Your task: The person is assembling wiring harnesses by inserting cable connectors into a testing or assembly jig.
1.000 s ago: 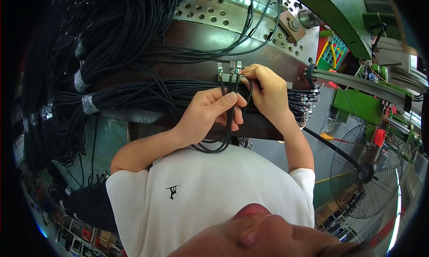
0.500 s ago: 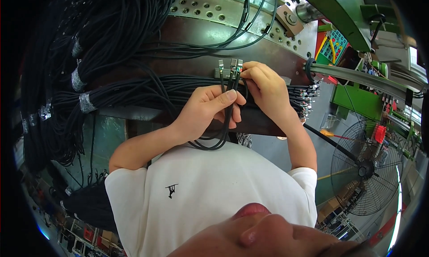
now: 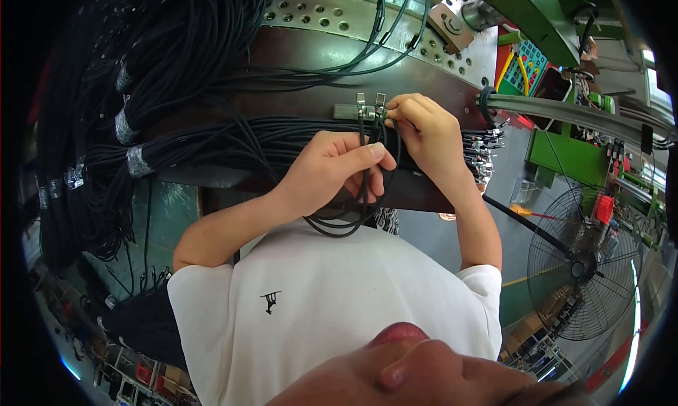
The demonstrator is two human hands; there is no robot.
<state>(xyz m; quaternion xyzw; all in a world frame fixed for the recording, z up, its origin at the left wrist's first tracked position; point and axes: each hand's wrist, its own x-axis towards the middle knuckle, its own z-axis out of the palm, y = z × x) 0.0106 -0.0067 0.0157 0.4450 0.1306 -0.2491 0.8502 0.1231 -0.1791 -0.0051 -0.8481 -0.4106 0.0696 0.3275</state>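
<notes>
L hand fingers pinch smooth, round blk cables, looped below, boxy shiny metal ends up over dark, glossy bench. R hand fingers pinched at curved cable tip. Bundle at L bound w/ crinkly clear wrap.

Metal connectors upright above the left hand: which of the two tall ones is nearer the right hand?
The right connector, close beside the right hand; the left connector stands farther from that hand.
</notes>
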